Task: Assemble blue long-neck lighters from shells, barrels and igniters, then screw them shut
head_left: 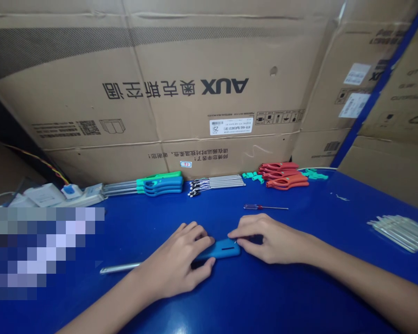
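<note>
A blue lighter (225, 249) with a long metal tube lies low over the blue table, its tube pointing left and its handle end to the right. My left hand (184, 260) is closed around the middle of the handle, thumb on the near side and fingers on the far side. At the handle's right end, my right hand (264, 239) pinches with thumb and index finger around a tiny shiny piece, too small to name. A screwdriver (252, 207) with a clear and red handle lies just beyond my right hand.
Along the back of the table (282, 297) lie blue and green lighters (162, 183), metal tubes with wires (226, 182), red handles (285, 175) and green parts (252, 176). Wrapped sticks (400, 232) are at right, a power strip (90, 195) at left. Cardboard (167, 116) stands behind.
</note>
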`<action>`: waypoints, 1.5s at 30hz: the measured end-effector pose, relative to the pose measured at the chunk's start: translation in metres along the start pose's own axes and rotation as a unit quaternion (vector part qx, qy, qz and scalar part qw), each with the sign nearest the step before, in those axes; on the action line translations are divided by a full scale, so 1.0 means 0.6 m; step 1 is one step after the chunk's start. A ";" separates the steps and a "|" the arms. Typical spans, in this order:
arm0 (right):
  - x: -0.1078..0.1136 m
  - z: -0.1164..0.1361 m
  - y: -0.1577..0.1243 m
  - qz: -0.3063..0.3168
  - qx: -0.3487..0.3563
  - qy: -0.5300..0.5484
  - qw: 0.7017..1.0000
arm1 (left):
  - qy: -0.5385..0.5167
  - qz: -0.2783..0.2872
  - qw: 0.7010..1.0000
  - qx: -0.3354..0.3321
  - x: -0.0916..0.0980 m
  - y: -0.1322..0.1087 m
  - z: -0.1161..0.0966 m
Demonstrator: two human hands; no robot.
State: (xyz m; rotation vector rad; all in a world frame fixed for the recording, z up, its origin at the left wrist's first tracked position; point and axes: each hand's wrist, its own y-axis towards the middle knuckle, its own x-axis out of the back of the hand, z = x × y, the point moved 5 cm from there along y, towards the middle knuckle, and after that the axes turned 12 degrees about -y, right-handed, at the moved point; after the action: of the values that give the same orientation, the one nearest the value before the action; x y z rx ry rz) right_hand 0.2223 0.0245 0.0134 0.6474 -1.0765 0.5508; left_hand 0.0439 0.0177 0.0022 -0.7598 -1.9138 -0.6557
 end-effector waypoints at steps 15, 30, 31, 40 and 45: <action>-0.011 0.001 0.000 0.039 -0.070 -0.024 0.996 | 0.002 0.010 1.000 0.007 -0.003 -0.003 -0.003; -0.018 0.009 0.008 0.047 -0.050 -0.127 0.990 | 0.007 0.009 1.000 -0.004 -0.009 0.000 -0.009; -0.014 0.009 0.007 0.044 -0.051 -0.114 0.991 | 0.007 0.009 1.000 -0.004 -0.009 0.001 -0.010; -0.010 0.009 -0.010 0.082 -0.061 -0.073 0.992 | 0.007 0.009 1.000 -0.007 -0.010 0.001 -0.013; -0.019 0.008 -0.008 0.097 -0.067 -0.121 0.986 | 0.002 0.008 1.000 -0.011 -0.009 0.000 -0.013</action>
State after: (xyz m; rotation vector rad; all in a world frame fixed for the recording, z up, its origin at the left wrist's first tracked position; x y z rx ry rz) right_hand 0.2181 0.0165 0.0033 0.5034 -1.4035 0.5708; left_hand 0.0502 0.0110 0.0003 -0.7856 -1.8987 -0.6692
